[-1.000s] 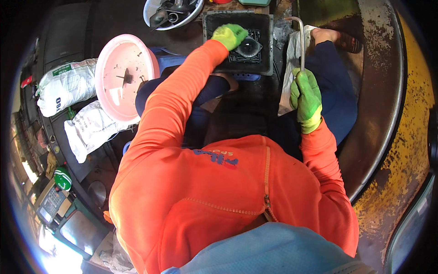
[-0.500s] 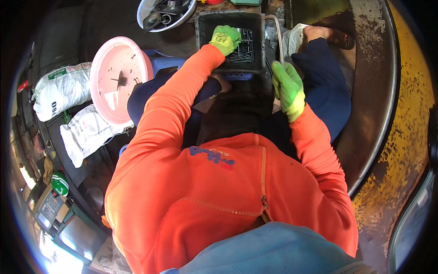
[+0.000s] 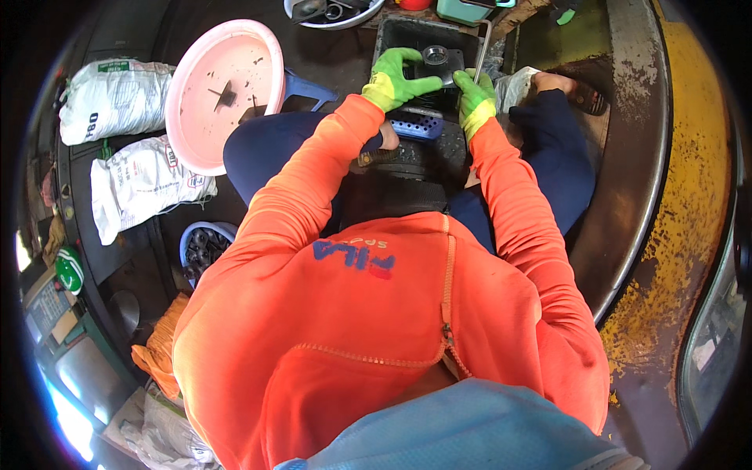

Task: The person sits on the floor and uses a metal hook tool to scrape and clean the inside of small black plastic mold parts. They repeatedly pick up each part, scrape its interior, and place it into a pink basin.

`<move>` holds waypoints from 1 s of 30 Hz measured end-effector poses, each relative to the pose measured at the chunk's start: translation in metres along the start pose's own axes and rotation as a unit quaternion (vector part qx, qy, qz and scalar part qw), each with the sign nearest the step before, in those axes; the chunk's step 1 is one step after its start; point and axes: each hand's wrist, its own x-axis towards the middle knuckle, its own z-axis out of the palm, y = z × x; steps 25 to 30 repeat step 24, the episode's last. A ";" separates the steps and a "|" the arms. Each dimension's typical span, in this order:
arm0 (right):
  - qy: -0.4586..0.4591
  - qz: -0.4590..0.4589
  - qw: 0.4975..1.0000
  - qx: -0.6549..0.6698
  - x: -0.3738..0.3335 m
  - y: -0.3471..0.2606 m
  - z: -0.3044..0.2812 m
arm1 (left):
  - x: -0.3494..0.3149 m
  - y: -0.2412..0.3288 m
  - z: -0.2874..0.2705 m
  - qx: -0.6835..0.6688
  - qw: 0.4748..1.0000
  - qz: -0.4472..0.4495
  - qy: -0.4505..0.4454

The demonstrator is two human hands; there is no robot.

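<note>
My left hand [image 3: 398, 81], in a green and yellow glove, is at the near left of a black rectangular bin [image 3: 385, 39]. Its thumb and fingers are spread in a C shape beside a dark flat metal part [image 3: 448, 66] with a round ring [image 3: 435, 55] on it. My right hand [image 3: 476, 100], gloved alike, is closed around the lower end of a bent metal rod [image 3: 487, 43] at the bin's right side. Its thumb side reaches the edge of the dark part. Whether it also grips that part is unclear.
A pink basin [image 3: 182, 98] with dark bits stands at left, by white sacks [image 3: 117, 102]. Beyond the bin are a bowl of metal parts [image 3: 345, 22] and a green container [image 3: 462, 9]. A blue perforated tray [image 3: 415, 127] lies below the bin. A worn yellow metal edge [image 3: 681, 196] curves along the right.
My left hand has come back from the metal pins in the bin and spread its fingers. My right hand has moved up and closed on the rod. The dark ringed part now shows between them.
</note>
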 end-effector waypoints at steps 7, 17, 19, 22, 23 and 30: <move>-0.095 -0.077 0.931 -0.343 -0.030 0.006 0.004 | -0.007 -0.052 -0.002 0.079 0.989 0.105 0.068; -0.198 -0.046 0.781 -0.591 -0.080 0.029 -0.001 | -0.038 -0.115 0.011 0.158 0.984 -0.077 0.006; -0.201 -0.032 0.796 -0.570 -0.081 0.016 0.011 | -0.039 -0.118 0.012 0.119 0.990 -0.066 0.029; -0.215 -0.228 0.884 -0.347 -0.099 -0.010 0.017 | -0.041 -0.117 0.014 0.110 0.989 -0.098 0.006; -0.226 -0.272 0.905 -0.237 -0.106 -0.020 0.017 | -0.043 -0.116 0.014 0.113 0.988 -0.104 0.003; -0.234 -0.259 0.916 -0.199 -0.112 -0.026 0.024 | -0.043 -0.114 0.013 0.116 0.988 -0.103 0.004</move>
